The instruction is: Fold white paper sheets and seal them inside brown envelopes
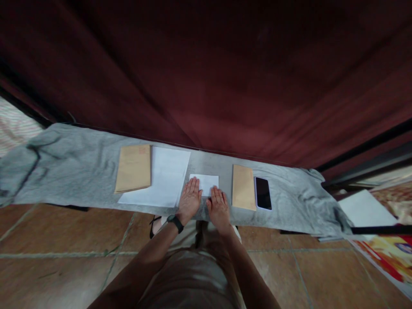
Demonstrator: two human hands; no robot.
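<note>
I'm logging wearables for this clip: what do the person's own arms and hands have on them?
The left hand and right hand are ungloved, and no sleeves show along either arm. A black band, like a watch or fitness tracker, circles the left wrist. The right wrist carries nothing. Rings are too small to tell.

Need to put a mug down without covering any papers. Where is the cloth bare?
The widest bare grey cloth lies left of the left brown envelope. Another patch lies right of the phone. The middle is crowded: white sheet, folded paper touched by the left hand and right hand, then the right brown envelope.
</note>
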